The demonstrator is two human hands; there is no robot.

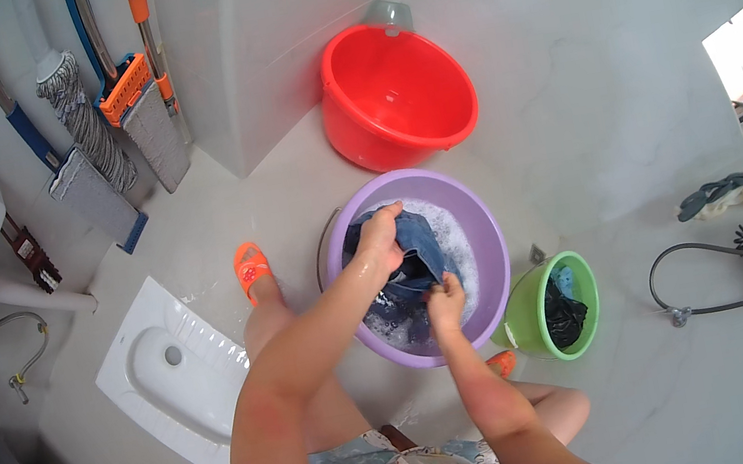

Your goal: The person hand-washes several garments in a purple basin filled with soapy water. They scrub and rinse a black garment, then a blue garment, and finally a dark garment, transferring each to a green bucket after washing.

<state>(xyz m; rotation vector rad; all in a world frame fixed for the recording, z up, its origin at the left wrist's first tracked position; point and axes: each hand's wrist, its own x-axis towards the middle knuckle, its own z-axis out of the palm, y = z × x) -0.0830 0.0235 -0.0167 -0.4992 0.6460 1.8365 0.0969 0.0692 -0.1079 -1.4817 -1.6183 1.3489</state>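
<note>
A dark blue denim garment (418, 236) lies bunched in a round purple basin (491, 256) of soapy water (452, 230), part of it raised above the suds. My left hand (380, 238) grips its upper left edge, fingers curled over the cloth. Lower and to the right, my right hand (445, 302) pinches another edge. Between both hands the fabric gapes in a dark opening. The lower folds sink into the water, so the garment's full shape is hidden.
Beyond the basin stands a red tub (398, 95). A green bucket (590, 294) holding dark cloth is at the right. A squat toilet (144, 368) is set in the floor at left, with several mops (83, 123) against the wall. A shower hose (658, 268) hangs at right.
</note>
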